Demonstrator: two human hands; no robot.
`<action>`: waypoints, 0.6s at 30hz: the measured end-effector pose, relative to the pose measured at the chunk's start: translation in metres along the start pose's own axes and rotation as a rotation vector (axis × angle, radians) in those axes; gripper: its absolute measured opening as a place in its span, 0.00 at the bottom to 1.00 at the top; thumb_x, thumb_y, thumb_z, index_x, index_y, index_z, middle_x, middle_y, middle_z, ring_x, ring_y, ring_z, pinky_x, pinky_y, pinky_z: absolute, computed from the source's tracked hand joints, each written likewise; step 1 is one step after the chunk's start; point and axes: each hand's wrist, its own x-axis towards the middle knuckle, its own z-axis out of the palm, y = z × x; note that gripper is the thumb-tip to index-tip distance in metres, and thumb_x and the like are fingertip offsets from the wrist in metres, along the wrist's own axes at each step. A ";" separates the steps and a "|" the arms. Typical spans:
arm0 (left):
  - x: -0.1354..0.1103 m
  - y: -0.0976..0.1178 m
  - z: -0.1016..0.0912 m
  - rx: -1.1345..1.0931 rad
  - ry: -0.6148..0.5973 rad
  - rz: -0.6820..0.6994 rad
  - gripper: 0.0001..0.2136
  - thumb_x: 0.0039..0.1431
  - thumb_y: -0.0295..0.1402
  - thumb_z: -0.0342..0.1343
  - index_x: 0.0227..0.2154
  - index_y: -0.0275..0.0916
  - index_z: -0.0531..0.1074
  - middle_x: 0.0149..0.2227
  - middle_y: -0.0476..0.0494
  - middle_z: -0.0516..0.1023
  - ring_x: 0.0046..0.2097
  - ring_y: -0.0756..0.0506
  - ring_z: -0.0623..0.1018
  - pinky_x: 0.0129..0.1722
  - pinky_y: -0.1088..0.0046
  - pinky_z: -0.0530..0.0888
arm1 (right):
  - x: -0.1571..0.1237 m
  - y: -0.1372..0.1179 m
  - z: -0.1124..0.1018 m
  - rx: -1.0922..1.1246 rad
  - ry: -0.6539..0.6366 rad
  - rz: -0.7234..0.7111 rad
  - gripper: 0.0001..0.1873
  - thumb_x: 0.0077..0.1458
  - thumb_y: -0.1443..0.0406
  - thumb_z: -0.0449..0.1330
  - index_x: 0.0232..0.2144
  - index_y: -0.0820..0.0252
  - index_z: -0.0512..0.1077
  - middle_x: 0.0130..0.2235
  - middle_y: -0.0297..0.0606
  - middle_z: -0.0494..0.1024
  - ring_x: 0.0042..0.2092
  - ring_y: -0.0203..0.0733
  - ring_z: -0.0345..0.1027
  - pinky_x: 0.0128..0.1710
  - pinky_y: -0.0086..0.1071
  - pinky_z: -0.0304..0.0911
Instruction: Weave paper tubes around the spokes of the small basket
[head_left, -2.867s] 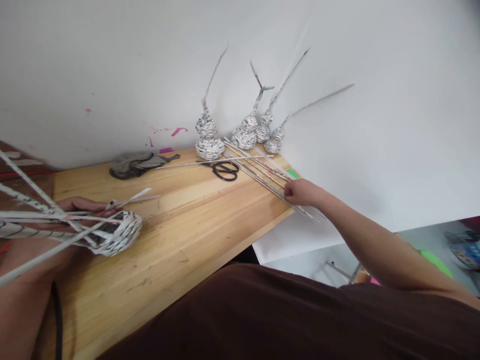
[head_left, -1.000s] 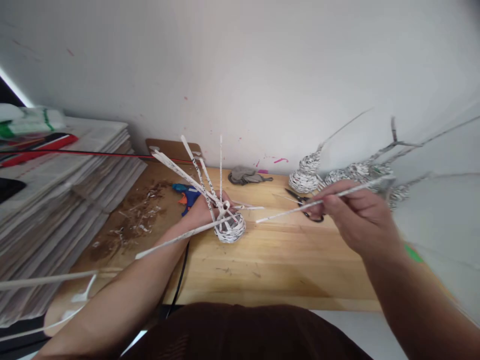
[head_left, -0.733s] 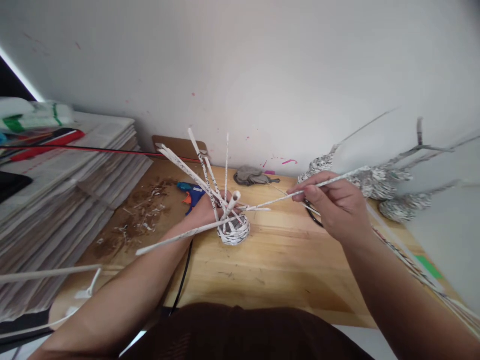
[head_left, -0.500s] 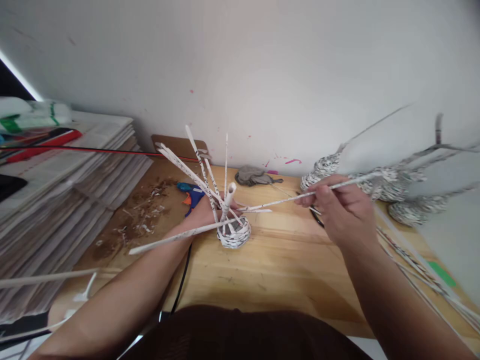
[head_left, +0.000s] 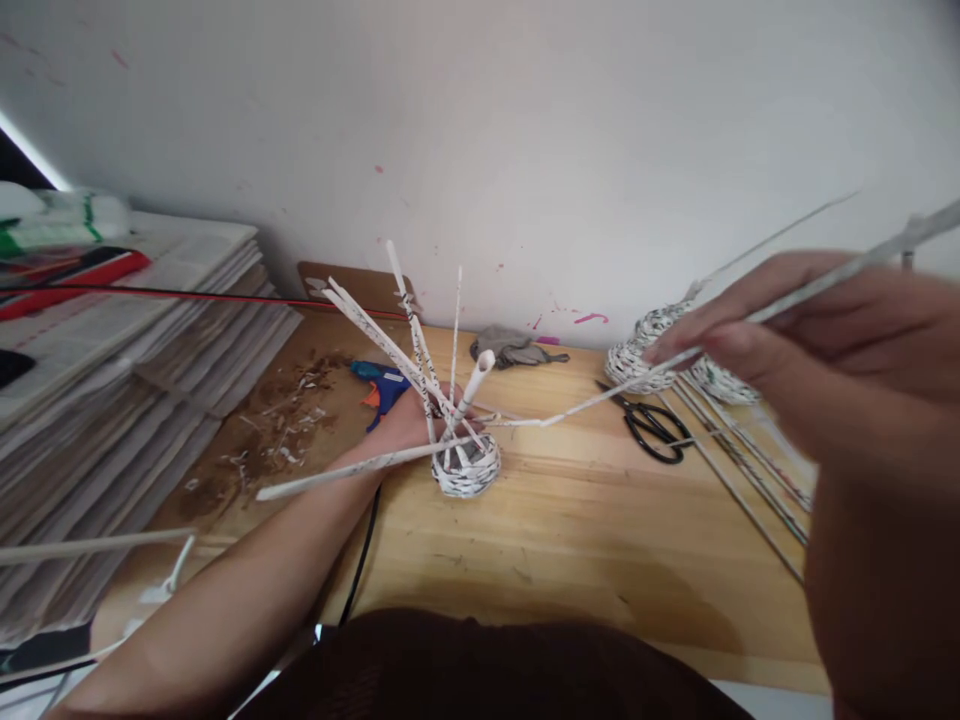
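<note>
My left hand [head_left: 401, 425] rests on the wooden table [head_left: 570, 540], fingers closed behind a small woven paper basket [head_left: 466, 468] whose loose paper spokes fan upward. My right hand [head_left: 840, 360], raised close to the camera at the right, pinches a long rolled paper tube [head_left: 622, 385]. The tube's far end reaches down to the basket's rim.
Black scissors [head_left: 654, 428] and several loose paper tubes [head_left: 750, 470] lie at the right, beside finished woven paper figures [head_left: 637, 355] against the wall. A blue glue gun [head_left: 379, 385], a grey rag [head_left: 514, 347] and scraps lie behind. Stacked newspapers [head_left: 112, 380] fill the left.
My right hand picked a tube from the pile at the right, brought it to the basket, then rose nearer the camera while keeping hold. My left hand stays at the basket.
</note>
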 end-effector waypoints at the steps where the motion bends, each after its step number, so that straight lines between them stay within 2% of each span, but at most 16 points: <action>1: -0.001 0.002 0.001 -0.023 -0.016 -0.007 0.14 0.43 0.36 0.69 0.28 0.37 0.70 0.27 0.43 0.80 0.31 0.42 0.79 0.32 0.66 0.77 | -0.009 0.003 0.012 0.021 0.046 0.035 0.04 0.59 0.64 0.64 0.33 0.51 0.80 0.32 0.35 0.81 0.34 0.43 0.77 0.31 0.35 0.69; 4: -0.003 0.008 0.002 -0.028 -0.031 -0.011 0.12 0.43 0.35 0.69 0.27 0.36 0.72 0.27 0.42 0.80 0.31 0.42 0.79 0.32 0.67 0.76 | -0.038 0.017 0.048 0.127 0.160 0.091 0.06 0.62 0.66 0.61 0.34 0.53 0.79 0.33 0.35 0.80 0.34 0.40 0.76 0.34 0.34 0.70; 7: -0.005 0.012 0.002 0.033 -0.014 0.009 0.12 0.43 0.36 0.69 0.27 0.34 0.74 0.28 0.39 0.81 0.31 0.42 0.79 0.32 0.66 0.76 | -0.058 0.032 0.069 0.154 0.266 0.138 0.07 0.63 0.66 0.59 0.35 0.54 0.78 0.33 0.37 0.79 0.36 0.40 0.76 0.35 0.34 0.71; 10: -0.005 0.013 0.003 0.039 -0.009 0.003 0.11 0.43 0.33 0.69 0.26 0.33 0.75 0.29 0.39 0.81 0.32 0.42 0.80 0.33 0.66 0.76 | -0.066 0.041 0.074 0.140 0.331 0.170 0.07 0.63 0.65 0.60 0.35 0.53 0.78 0.34 0.38 0.80 0.35 0.42 0.76 0.35 0.35 0.71; 14: -0.006 0.013 0.005 0.035 0.010 -0.028 0.11 0.42 0.32 0.69 0.26 0.33 0.75 0.29 0.39 0.81 0.32 0.41 0.79 0.32 0.66 0.76 | -0.067 0.044 0.073 0.159 0.328 0.193 0.06 0.63 0.63 0.60 0.35 0.53 0.78 0.34 0.38 0.80 0.35 0.42 0.76 0.35 0.35 0.71; 18: -0.005 0.011 0.003 0.077 0.019 -0.042 0.13 0.42 0.35 0.70 0.27 0.33 0.75 0.29 0.38 0.81 0.31 0.42 0.79 0.31 0.66 0.76 | -0.067 0.045 0.077 0.179 0.317 0.188 0.05 0.63 0.63 0.61 0.35 0.54 0.77 0.33 0.37 0.80 0.35 0.42 0.76 0.34 0.35 0.71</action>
